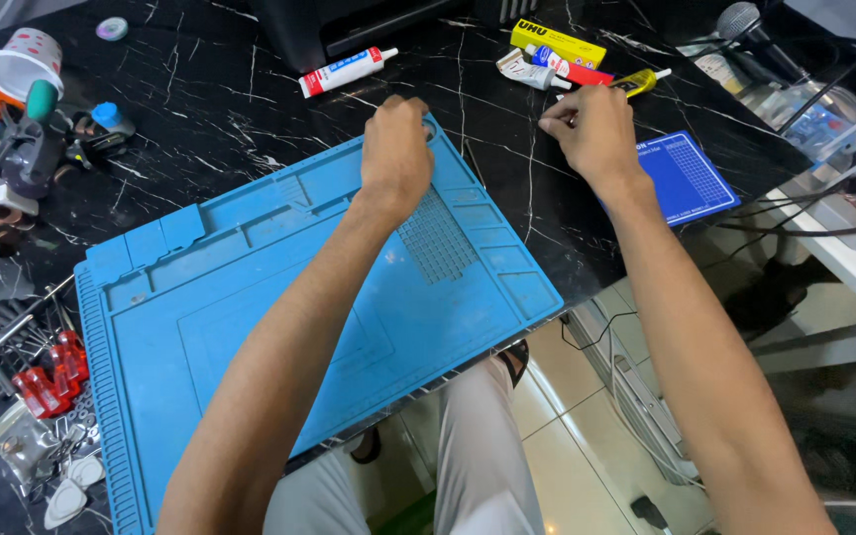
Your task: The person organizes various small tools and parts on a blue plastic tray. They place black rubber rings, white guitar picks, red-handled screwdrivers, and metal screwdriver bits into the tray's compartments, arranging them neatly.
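My left hand (395, 147) rests as a closed fist on the far right corner of a large blue silicone work mat (250, 287) that lies tilted on the black marble table (210, 99). I cannot tell whether the fist holds anything. My right hand (594, 127) is on the table beyond the mat, fingers pinched around a thin dark tool whose tip shows at the left of the fingers. Just beyond it lie a small yellow tube (638, 81) and other glue tubes (537, 69).
A white glue tube (347, 71) and a yellow box (557, 42) lie at the back. A small dark blue mat (684, 176) sits right. Red-handled screwdrivers (47, 376), picks and clutter fill the left edge. A paper cup (24, 59) lies far left. The table edge runs under the mat's near side.
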